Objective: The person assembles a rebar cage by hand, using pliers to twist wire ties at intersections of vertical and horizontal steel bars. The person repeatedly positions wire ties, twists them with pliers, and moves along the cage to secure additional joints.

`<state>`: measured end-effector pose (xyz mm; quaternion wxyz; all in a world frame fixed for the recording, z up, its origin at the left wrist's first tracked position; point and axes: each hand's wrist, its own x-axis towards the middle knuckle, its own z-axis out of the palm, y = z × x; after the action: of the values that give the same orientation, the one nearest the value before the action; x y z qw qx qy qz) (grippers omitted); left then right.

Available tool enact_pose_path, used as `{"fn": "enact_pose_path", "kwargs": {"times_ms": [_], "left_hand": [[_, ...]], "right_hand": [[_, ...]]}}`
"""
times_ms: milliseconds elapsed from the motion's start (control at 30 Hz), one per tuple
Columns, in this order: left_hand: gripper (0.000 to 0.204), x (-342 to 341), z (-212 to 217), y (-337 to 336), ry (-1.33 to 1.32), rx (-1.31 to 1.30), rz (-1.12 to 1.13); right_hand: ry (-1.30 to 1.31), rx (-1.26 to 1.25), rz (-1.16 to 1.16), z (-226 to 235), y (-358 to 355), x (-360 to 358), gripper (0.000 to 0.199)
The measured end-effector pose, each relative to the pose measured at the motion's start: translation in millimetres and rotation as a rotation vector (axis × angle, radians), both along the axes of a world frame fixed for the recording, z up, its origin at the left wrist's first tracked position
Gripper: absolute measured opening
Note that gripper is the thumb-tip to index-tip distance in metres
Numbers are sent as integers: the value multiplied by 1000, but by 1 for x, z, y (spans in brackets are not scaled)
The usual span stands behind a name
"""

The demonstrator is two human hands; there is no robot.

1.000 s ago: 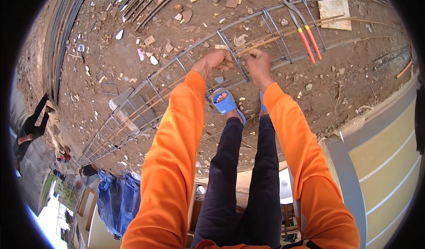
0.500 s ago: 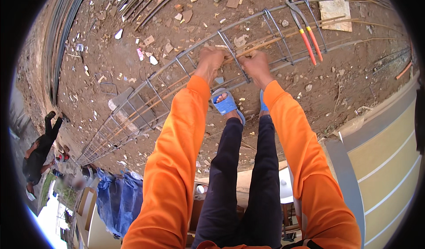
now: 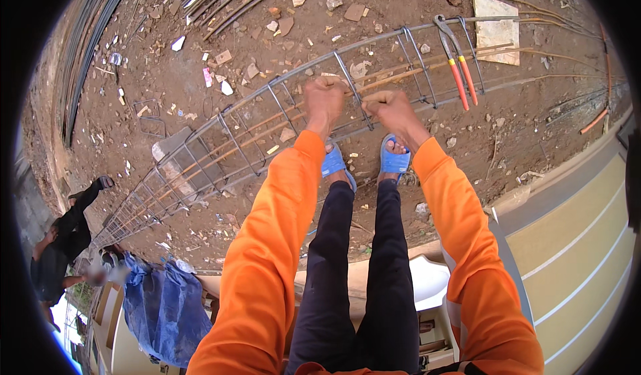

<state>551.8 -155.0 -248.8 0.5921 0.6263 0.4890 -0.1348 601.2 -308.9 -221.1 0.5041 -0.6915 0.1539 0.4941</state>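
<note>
A long rebar cage [image 3: 228, 135] with square stirrups runs across the ground in front of me. Both my hands are closed at one stirrup [image 3: 346, 69] in its middle part. My left hand [image 3: 325, 101] is on the stirrup's left side, over the rusty inner bars, with its fingers curled. On the other side my right hand [image 3: 395, 113] pinches close to the stirrup. Whatever lies in the fingers is too small or hidden to make out. Red-and-yellow-handled pliers [image 3: 454, 65] hang by their jaws from the cage's far bar, right of my hands.
Loose steel bars [image 3: 100, 48] lie at the upper left. A pale stone slab [image 3: 497, 31] lies by the cage's right end, a grey block [image 3: 193, 168] under its left part. Blue sheeting [image 3: 163, 311] hangs lower left, near another person [image 3: 60, 241]. Rubble dots the soil.
My hands have drawn slightly apart around the stirrup, the right one moving a little right and nearer me. Both my sandalled feet now show more fully. The pliers still hang from the bar.
</note>
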Motion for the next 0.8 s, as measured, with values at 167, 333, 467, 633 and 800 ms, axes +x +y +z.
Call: {"fn": "enact_pose_path", "kwargs": {"times_ms": [167,333,467,633,800], "left_hand": [[23,-36,27,-24,-486,310,-217],[34,-59,12,-13,-623,396,-554],[37,-50,8,-18,-510,300,-355],[41,-39,20,-34,-406,513,-241],[35,-36,10,-42,-343,497,-181]], "right_hand": [[281,138,-470,44,2,-10,14],[-344,-31,190,47,17,-36,18],[-792,-143,765,40,49,16,18],[-690,-401,1084,24,79,73,19],[-591,-507,966,-10,23,64,21]]}}
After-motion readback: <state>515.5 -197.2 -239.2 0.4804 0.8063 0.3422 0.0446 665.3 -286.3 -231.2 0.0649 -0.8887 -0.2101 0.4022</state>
